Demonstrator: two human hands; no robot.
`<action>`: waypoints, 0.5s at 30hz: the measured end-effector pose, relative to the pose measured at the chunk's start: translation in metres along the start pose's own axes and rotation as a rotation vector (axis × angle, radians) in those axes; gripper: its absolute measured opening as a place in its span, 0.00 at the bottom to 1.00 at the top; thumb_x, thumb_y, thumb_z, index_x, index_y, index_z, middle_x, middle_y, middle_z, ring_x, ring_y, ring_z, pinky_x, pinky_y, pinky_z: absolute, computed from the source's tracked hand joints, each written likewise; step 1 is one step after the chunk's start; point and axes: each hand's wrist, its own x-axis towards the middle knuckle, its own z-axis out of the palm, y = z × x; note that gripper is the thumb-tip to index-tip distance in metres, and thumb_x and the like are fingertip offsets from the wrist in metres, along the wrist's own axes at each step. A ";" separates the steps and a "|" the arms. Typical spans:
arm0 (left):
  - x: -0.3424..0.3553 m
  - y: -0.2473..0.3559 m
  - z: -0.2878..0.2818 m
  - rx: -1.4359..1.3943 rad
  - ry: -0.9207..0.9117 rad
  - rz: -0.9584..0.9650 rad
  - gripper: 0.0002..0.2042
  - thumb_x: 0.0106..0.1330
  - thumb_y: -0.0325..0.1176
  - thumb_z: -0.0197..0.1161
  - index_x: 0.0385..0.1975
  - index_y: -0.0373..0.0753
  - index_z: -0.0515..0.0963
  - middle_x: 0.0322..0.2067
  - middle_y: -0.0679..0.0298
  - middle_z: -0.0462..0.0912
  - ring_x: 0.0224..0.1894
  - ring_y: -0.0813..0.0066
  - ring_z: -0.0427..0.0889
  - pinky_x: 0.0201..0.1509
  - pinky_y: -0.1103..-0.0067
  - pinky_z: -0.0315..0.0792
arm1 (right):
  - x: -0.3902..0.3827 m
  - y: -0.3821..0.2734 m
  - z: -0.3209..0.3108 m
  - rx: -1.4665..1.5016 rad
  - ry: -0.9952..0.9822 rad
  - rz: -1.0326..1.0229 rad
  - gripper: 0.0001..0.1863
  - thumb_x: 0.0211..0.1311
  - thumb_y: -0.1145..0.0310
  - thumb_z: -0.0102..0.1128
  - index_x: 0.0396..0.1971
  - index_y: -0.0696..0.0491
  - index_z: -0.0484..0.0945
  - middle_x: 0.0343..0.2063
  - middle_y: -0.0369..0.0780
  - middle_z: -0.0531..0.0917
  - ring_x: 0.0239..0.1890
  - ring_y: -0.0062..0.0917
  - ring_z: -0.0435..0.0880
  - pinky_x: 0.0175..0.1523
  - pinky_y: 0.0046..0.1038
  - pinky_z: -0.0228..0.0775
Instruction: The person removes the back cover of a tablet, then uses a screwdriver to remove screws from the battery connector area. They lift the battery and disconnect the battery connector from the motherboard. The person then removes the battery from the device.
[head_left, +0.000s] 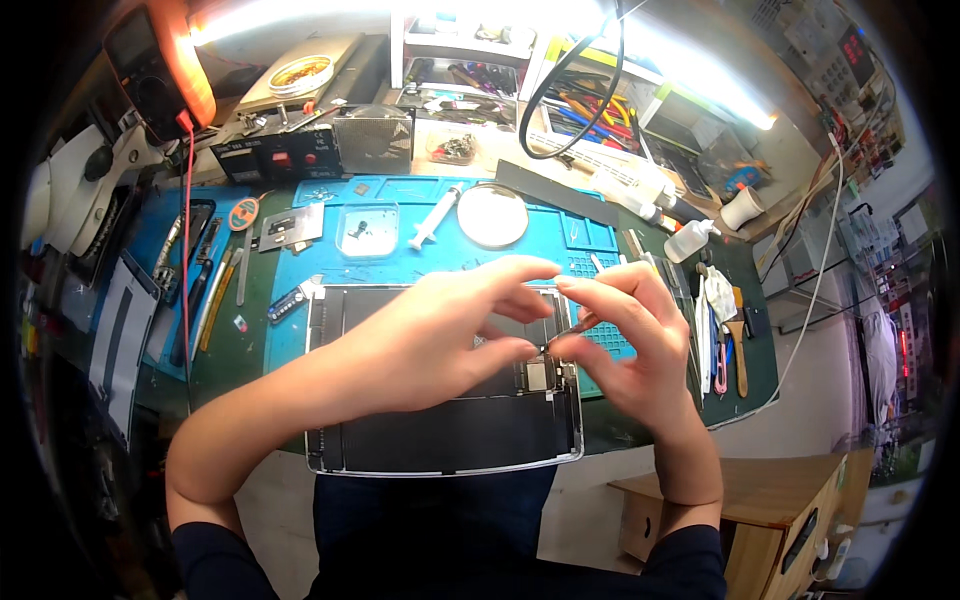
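Note:
An opened tablet [450, 437] with a dark inside and a silver rim lies across the near edge of the bench. Over its right half, my left hand [445, 335] is open, thumb and fingers apart, with the thumb tip low beside a small circuit board [537, 376]. My right hand [640, 335] is closed around a thin pointed metal tool [575, 328], whose tip points down-left toward that board, close to my left thumb. The fingers hide most of the tool, so its exact kind does not show.
Beyond the tablet, a blue work mat [340, 270] carries a clear square tray [368, 232], a syringe [436, 216] and a round white dish [492, 217]. A squeeze bottle [690, 241] and a wooden-handled brush [737, 355] are at right. An orange multimeter [160, 70] stands back left.

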 end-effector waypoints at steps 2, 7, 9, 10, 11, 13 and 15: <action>0.015 0.002 0.009 -0.130 -0.083 -0.052 0.33 0.71 0.22 0.67 0.75 0.38 0.63 0.54 0.53 0.86 0.54 0.64 0.88 0.56 0.70 0.82 | -0.005 -0.003 -0.002 0.063 -0.040 0.076 0.22 0.65 0.77 0.68 0.60 0.54 0.84 0.44 0.43 0.86 0.44 0.32 0.89 0.46 0.31 0.82; 0.027 -0.011 0.019 -0.075 -0.099 0.011 0.25 0.69 0.23 0.68 0.64 0.36 0.68 0.44 0.54 0.84 0.45 0.61 0.86 0.51 0.66 0.80 | 0.002 -0.005 0.005 0.124 0.019 -0.009 0.25 0.64 0.81 0.67 0.62 0.55 0.82 0.48 0.44 0.86 0.47 0.33 0.89 0.48 0.31 0.82; 0.029 -0.014 0.023 -0.018 -0.034 0.093 0.20 0.68 0.23 0.68 0.57 0.36 0.71 0.37 0.55 0.84 0.41 0.59 0.85 0.47 0.65 0.78 | 0.002 -0.004 0.001 -0.010 -0.014 -0.048 0.26 0.64 0.82 0.66 0.64 0.56 0.80 0.49 0.46 0.85 0.47 0.37 0.88 0.51 0.33 0.82; 0.030 -0.013 0.026 0.051 -0.014 0.109 0.19 0.67 0.24 0.68 0.55 0.36 0.72 0.37 0.56 0.83 0.40 0.59 0.85 0.46 0.65 0.78 | -0.001 -0.003 0.001 -0.008 -0.036 -0.024 0.27 0.64 0.82 0.67 0.64 0.56 0.80 0.50 0.46 0.85 0.47 0.37 0.88 0.52 0.34 0.81; 0.030 -0.012 0.028 0.123 0.012 0.122 0.18 0.67 0.24 0.69 0.54 0.36 0.72 0.36 0.56 0.83 0.39 0.58 0.85 0.45 0.65 0.78 | -0.001 -0.002 0.001 -0.002 -0.058 -0.005 0.28 0.63 0.81 0.67 0.65 0.56 0.79 0.51 0.46 0.85 0.47 0.38 0.87 0.52 0.34 0.81; 0.026 -0.010 0.025 0.053 -0.017 0.122 0.27 0.66 0.25 0.71 0.65 0.35 0.69 0.40 0.57 0.83 0.45 0.60 0.86 0.51 0.68 0.80 | -0.002 -0.003 0.001 0.117 -0.054 0.092 0.29 0.63 0.81 0.68 0.66 0.56 0.78 0.50 0.46 0.85 0.45 0.38 0.87 0.52 0.34 0.81; 0.025 -0.011 0.023 0.044 -0.032 0.132 0.27 0.66 0.26 0.71 0.64 0.35 0.69 0.39 0.57 0.82 0.44 0.57 0.86 0.51 0.67 0.80 | -0.003 -0.005 0.004 0.173 -0.025 0.127 0.30 0.62 0.81 0.68 0.67 0.55 0.78 0.49 0.46 0.85 0.44 0.37 0.87 0.51 0.34 0.80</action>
